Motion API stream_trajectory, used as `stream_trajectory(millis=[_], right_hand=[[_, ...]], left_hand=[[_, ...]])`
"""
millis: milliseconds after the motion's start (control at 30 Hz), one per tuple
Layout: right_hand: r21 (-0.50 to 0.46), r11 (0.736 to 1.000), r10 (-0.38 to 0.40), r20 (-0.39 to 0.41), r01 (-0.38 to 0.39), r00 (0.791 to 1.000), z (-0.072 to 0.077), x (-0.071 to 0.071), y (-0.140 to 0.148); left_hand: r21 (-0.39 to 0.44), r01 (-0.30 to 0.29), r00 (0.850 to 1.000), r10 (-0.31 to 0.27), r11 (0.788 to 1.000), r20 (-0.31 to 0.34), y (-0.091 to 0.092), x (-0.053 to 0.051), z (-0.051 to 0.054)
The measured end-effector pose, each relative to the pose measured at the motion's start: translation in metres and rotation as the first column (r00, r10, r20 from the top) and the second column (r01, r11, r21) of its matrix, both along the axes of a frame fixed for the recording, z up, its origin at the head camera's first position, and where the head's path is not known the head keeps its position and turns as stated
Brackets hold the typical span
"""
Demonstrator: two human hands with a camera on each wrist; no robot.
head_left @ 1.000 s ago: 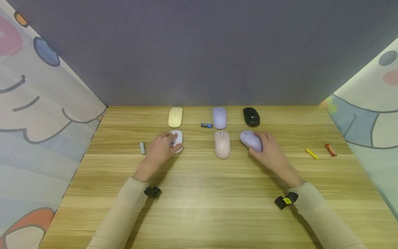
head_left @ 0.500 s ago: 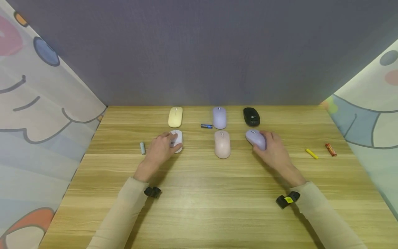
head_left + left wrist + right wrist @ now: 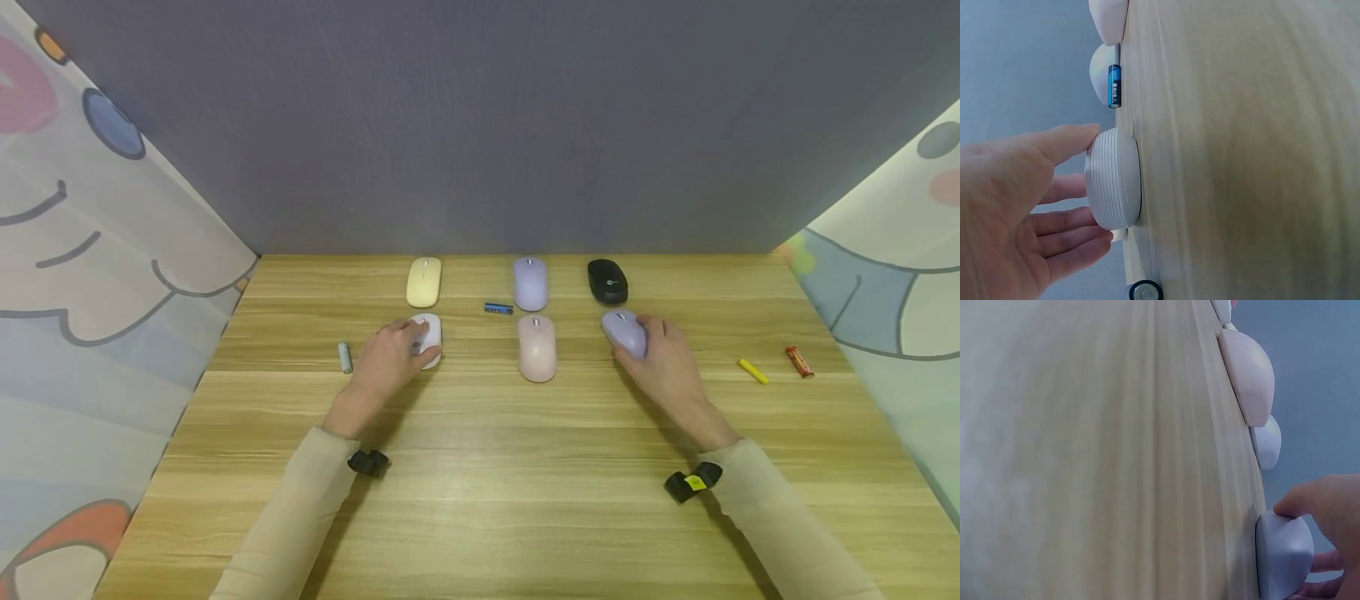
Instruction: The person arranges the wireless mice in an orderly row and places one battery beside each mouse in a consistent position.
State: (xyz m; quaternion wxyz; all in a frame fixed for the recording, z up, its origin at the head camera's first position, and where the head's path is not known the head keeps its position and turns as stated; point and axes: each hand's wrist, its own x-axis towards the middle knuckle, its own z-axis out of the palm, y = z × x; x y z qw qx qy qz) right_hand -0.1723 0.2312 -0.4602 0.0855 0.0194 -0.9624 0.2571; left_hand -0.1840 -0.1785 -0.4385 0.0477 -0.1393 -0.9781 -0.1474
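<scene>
At the left of the front row, a white mouse (image 3: 428, 340) lies under my left hand (image 3: 386, 360), whose thumb and fingers grip its sides; the left wrist view shows the mouse's ribbed edge (image 3: 1110, 178) between them. My right hand (image 3: 664, 367) grips a purple mouse (image 3: 624, 332), tilted slightly leftward at its far end, with the thumb on its near left side. In the right wrist view this mouse (image 3: 1285, 556) sits on the wood. Between the hands is a pink mouse (image 3: 537, 348). Behind stand a yellow mouse (image 3: 423, 282), another purple mouse (image 3: 530, 284) and a black mouse (image 3: 607, 282).
A blue battery (image 3: 498, 308) lies left of the rear purple mouse. A grey battery (image 3: 344, 357) is left of my left hand. Far right lie a yellow battery (image 3: 753, 371) and a red one (image 3: 799, 362). A dark panel (image 3: 517, 125) rises behind the table (image 3: 495, 500).
My right hand has moved the front purple mouse rightward and turned it a little straighter. The blue battery has shifted slightly toward me. My left hand has stayed on the white mouse.
</scene>
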Motion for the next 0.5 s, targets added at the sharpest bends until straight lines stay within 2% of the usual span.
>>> stream_trajectory(millis=[500], right_hand=[[0.004, 1.0, -0.002, 0.027, 0.002, 1.0, 0.0025, -0.0005, -0.003]], left_hand=[[-0.003, 0.005, 1.0, -0.005, 1.0, 0.0, -0.0004, 0.0004, -0.0001]])
